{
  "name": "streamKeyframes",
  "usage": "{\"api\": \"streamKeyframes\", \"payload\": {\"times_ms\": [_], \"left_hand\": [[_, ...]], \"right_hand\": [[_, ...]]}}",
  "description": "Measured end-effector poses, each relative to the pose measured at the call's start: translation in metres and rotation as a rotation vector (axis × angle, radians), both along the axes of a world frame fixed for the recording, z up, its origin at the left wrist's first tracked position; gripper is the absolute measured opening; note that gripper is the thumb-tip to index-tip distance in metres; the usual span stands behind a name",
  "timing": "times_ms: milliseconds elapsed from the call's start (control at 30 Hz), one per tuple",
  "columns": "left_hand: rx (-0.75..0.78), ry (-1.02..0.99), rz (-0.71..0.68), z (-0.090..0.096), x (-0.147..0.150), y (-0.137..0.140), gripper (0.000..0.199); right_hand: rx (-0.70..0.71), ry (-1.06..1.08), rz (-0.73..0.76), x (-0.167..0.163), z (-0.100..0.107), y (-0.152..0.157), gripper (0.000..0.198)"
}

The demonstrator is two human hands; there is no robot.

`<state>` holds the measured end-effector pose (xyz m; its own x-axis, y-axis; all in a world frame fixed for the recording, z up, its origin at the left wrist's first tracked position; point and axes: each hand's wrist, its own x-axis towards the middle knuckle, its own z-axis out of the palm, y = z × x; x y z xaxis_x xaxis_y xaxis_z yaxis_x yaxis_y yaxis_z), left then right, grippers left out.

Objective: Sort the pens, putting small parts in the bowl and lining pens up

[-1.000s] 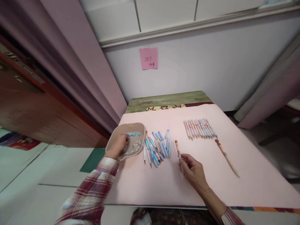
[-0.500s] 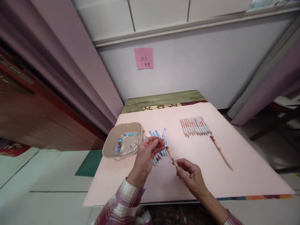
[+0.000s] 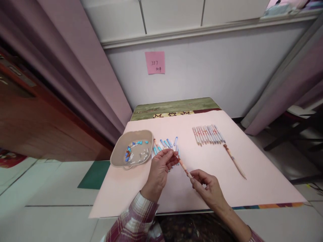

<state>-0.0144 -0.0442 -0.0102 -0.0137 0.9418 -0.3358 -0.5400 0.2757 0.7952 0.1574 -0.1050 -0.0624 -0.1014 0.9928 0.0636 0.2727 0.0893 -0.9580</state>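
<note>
My right hand (image 3: 208, 188) pinches the lower end of a slim pen (image 3: 183, 165) with an orange-patterned barrel, held at a slant above the table. At its upper end, the thumb and fingers of my left hand (image 3: 163, 164) are closed and meet the barrel. A thin white stick (image 3: 173, 145) shows just beyond the left fingertips; I cannot tell whether it is held or lies behind. Under and behind my left hand is a loose pile of blue and orange pen parts (image 3: 168, 143), partly hidden.
Left of the pile stands a beige plastic basket (image 3: 114, 156) with small blue, brown and white pieces inside. A row of several pens (image 3: 208, 135) lies at the right, with a single brown-topped pen (image 3: 234, 161) beside it. All rest on a pink-covered table (image 3: 262, 188).
My left fingertips have closed in on the pen's upper end, where a gap showed before. The right hand keeps its hold on the pen. The view has shifted slightly.
</note>
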Motion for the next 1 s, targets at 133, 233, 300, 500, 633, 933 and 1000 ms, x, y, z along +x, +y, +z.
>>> {"api": "streamKeyframes", "payload": {"times_ms": [133,233,300,500,633,933,1000], "left_hand": [[0.033,0.054,-0.020,-0.002,0.000,-0.002,0.027],[0.045,0.080,-0.040,-0.004,0.000,-0.003,0.027],[0.048,0.081,-0.041,-0.007,0.000,-0.004,0.027],[0.045,0.089,0.012,-0.012,0.002,-0.003,0.030],[0.031,0.111,0.019,-0.012,0.007,-0.004,0.032],[0.080,0.144,-0.047,-0.009,0.023,-0.005,0.031],[0.074,0.149,-0.081,-0.011,0.024,-0.006,0.036]], "right_hand": [[0.003,-0.007,0.009,0.000,0.001,-0.001,0.028],[0.016,-0.006,0.002,0.000,0.000,-0.001,0.029],[0.029,0.004,-0.014,-0.001,-0.001,-0.001,0.029],[0.016,-0.047,-0.088,-0.004,-0.009,0.000,0.030],[0.109,-0.259,-0.138,-0.002,-0.009,0.002,0.025],[0.305,-0.470,-0.224,0.013,-0.002,-0.003,0.016],[0.304,-0.510,-0.276,0.025,-0.003,-0.004,0.019]]}}
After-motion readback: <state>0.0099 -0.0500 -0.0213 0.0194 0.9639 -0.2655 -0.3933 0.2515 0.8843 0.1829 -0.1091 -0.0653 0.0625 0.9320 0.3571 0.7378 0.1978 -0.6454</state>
